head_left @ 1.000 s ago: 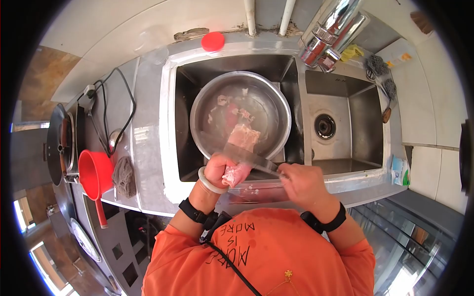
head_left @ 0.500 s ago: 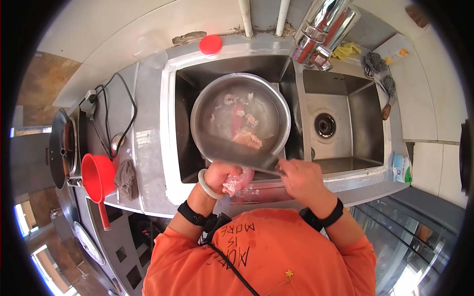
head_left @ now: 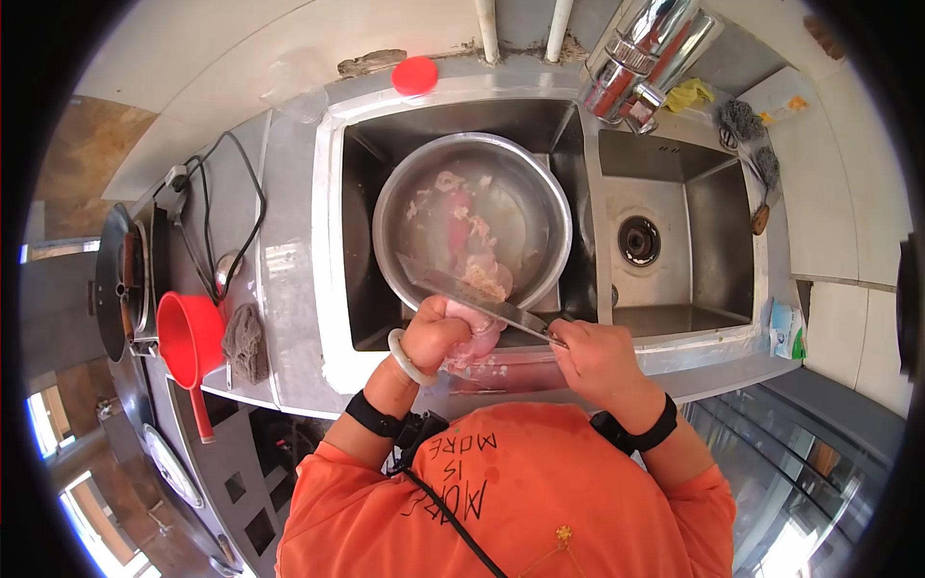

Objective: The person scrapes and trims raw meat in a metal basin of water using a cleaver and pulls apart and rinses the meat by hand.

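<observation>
My left hand [head_left: 436, 333] is closed round a slippery pink piece of raw meat [head_left: 474, 345] at the front edge of the left sink; its exact cut is unclear. In my right hand [head_left: 599, 358] is the handle of a kitchen knife [head_left: 451, 285]. Its long blade points left, lying across the meat over the basin's near side. Beneath the blade stands a wide metal basin [head_left: 382, 223] of cloudy water. Pale fatty scraps [head_left: 448, 181] and a reddish strip [head_left: 459, 226] show in the water. More pale tissue [head_left: 487, 279] hangs by the near rim, just beyond the blade.
The basin stands in the left bay of a double steel sink [head_left: 358, 135]. At right is the second bay with a drain [head_left: 639, 241], below a chrome faucet [head_left: 636, 82]. A red lid [head_left: 414, 75], red dipper [head_left: 191, 337], grey cloth [head_left: 247, 345] and black cable [head_left: 258, 183] lie around.
The knife, blurred before, now shows sharply, its tip angled farther up and left. More of the meat reaches over the basin rim, and my left hand has turned over it.
</observation>
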{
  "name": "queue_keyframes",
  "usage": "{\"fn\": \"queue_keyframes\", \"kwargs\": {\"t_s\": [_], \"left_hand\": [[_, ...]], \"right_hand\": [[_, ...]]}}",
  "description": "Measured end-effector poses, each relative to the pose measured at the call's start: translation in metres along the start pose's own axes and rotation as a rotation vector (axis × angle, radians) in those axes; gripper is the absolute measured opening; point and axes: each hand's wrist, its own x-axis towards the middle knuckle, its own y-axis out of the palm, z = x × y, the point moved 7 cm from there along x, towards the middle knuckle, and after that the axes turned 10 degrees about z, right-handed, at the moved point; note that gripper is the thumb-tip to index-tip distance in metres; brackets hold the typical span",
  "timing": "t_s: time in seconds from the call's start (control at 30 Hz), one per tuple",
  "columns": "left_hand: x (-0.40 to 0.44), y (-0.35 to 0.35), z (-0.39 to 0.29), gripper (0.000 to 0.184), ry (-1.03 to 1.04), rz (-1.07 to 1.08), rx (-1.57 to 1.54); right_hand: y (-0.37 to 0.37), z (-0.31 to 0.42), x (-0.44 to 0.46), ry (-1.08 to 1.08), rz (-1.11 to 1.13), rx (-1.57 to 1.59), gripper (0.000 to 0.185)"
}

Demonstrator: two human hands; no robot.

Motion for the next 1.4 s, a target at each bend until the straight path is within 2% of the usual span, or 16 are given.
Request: {"fn": "queue_keyframes", "kwargs": {"t_s": [0.07, 0.23, 0.33, 0.4, 0.47, 0.57, 0.63, 0.73, 0.93, 1.03, 1.13, 1.2, 1.33, 1.4], "left_hand": [[-0.008, -0.002, -0.005, 0.045, -0.041, -0.221, 0.034], [-0.016, -0.004, -0.005, 0.045, 0.009, -0.253, 0.022], [-0.017, -0.010, -0.005, 0.042, 0.010, -0.253, 0.041], [-0.016, -0.007, -0.004, 0.040, -0.009, -0.237, 0.068], [-0.013, -0.005, -0.010, 0.037, 0.115, -0.309, 0.066], [-0.014, 0.002, -0.024, 0.035, 0.121, -0.333, 0.035], [-0.017, -0.004, -0.023, 0.036, 0.146, -0.304, 0.035], [-0.013, -0.009, -0.020, 0.036, 0.154, -0.280, 0.056], [-0.005, -0.003, -0.016, 0.036, 0.166, -0.276, 0.073], [-0.011, -0.001, -0.026, 0.036, 0.194, -0.273, 0.070], [-0.015, -0.010, -0.024, 0.037, 0.201, -0.282, 0.075], [-0.014, -0.011, -0.024, 0.037, 0.208, -0.285, 0.104], [-0.009, 0.000, -0.030, 0.040, 0.160, -0.285, 0.157], [-0.009, 0.000, -0.034, 0.043, 0.149, -0.290, 0.189]], "right_hand": [[0.014, -0.015, -0.003, 0.038, 0.057, 0.016, 0.012], [0.012, -0.029, -0.007, 0.123, 0.140, 0.049, 0.016], [-0.003, -0.024, -0.004, 0.143, 0.085, 0.179, 0.017], [-0.015, -0.008, 0.003, 0.061, -0.047, 0.194, 0.016], [-0.010, 0.000, 0.006, 0.045, -0.043, 0.149, 0.015], [0.004, -0.011, 0.000, 0.074, -0.003, 0.073, 0.013], [0.009, -0.027, -0.010, 0.117, 0.034, 0.042, 0.013], [0.000, -0.032, -0.016, 0.073, -0.038, -0.014, 0.014], [-0.013, -0.004, 0.002, 0.027, -0.074, 0.081, 0.016], [0.001, -0.017, -0.002, 0.064, -0.070, 0.046, 0.016], [0.006, -0.038, -0.016, 0.145, 0.033, 0.012, 0.016], [-0.006, -0.043, -0.017, 0.180, 0.009, 0.133, 0.017], [-0.024, -0.013, 0.002, 0.121, -0.093, 0.203, 0.017], [-0.017, -0.005, 0.010, 0.081, -0.027, 0.198, 0.018]]}}
